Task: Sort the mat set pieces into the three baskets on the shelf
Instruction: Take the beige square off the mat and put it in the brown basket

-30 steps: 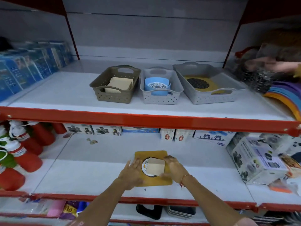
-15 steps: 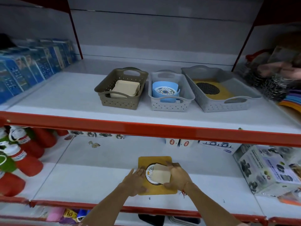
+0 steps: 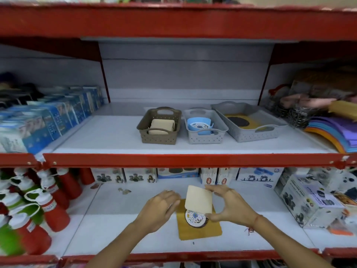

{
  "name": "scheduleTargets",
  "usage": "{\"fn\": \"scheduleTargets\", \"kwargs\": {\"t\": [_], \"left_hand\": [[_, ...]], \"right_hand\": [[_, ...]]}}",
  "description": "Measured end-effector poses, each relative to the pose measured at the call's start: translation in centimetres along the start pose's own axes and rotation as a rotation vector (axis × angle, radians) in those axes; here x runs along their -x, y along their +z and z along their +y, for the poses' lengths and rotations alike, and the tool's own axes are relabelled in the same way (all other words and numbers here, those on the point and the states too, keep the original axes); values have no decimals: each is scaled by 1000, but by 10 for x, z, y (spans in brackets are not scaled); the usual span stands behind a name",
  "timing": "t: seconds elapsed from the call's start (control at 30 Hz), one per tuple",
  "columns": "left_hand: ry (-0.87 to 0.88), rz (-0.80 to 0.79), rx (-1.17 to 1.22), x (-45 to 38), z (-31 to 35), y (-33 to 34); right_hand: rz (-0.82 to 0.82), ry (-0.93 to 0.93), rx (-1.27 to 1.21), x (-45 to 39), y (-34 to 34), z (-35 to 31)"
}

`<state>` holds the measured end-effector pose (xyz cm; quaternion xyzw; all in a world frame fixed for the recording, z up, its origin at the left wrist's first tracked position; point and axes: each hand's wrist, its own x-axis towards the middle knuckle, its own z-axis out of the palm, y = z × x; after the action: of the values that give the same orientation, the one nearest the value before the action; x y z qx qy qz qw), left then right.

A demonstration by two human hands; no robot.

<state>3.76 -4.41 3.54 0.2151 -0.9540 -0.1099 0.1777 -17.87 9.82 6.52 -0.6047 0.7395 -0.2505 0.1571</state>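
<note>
On the lower shelf lies a yellow-brown square mat (image 3: 199,230) with a round patterned coaster (image 3: 195,217) on top. My right hand (image 3: 229,206) holds a cream square piece (image 3: 199,200) tilted up above the coaster. My left hand (image 3: 158,207) rests on the mat's left edge, fingers apart. On the upper shelf stand three baskets: a brown basket (image 3: 159,137) with cream squares, a small grey basket (image 3: 204,137) with a blue round piece, and a large grey basket (image 3: 257,135) with a yellow mat and a dark round piece.
Red and green bottles (image 3: 38,206) crowd the lower left. Blue boxes (image 3: 48,117) line the upper left. Printed boxes (image 3: 309,202) stand at the lower right and along the back. Coloured mats (image 3: 332,134) are stacked at the upper right. A red shelf edge (image 3: 173,159) runs between the levels.
My right hand has lifted the cream square off the coaster and tilted it up. The view has tipped upward, so the top shelf beam shows.
</note>
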Motion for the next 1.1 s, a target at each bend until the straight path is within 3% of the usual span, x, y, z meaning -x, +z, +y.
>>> {"fn": "scheduleTargets", "kwargs": {"t": [0.2, 0.33, 0.4, 0.5, 0.63, 0.7, 1.1], "left_hand": [[280, 407, -30, -9, 4, -80], [309, 632, -87, -29, -4, -129], [258, 668, -108, -41, -11, -149], [13, 525, -210, -64, -25, -173], [-196, 25, -218, -92, -50, -191], [-239, -137, -215, -98, -53, -194], [-288, -217, -204, -106, -49, -204]], "right_hand": [[121, -214, 90, -5, -57, -71], [240, -287, 119, -28, -88, -104], [282, -307, 92, -46, -101, -112], [284, -288, 128, -82, -119, -122], [185, -210, 253, -144, -132, -134], [126, -173, 264, -169, -131, -136], [-180, -136, 191, -238, -102, -136]]}}
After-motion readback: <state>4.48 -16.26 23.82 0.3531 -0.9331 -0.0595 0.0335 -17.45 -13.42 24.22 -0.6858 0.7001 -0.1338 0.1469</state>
